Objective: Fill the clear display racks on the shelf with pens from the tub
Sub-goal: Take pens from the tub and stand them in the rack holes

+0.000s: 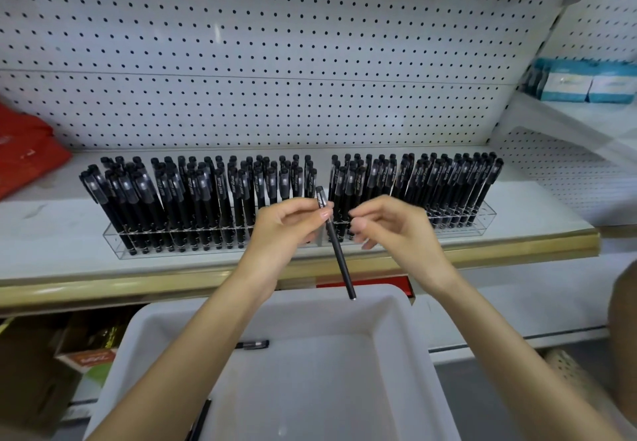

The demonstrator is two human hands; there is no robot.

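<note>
- Left hand (289, 227) pinches a pen (339, 256) by its cap; right hand (393, 227) loose, empty.
- I see it over the tub (396, 323), racks (115, 244) at twelve o'clock — a swinging tip could miss its slot.

A red bag (27, 154) lies far left, blue-and-white boxes (586, 85) sit upper right, cardboard boxes (82, 347) lower left, pegboard (275, 44) behind

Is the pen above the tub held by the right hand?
No, the left hand pinches the pen near its cap, while the right hand is beside it and holds nothing.
</note>
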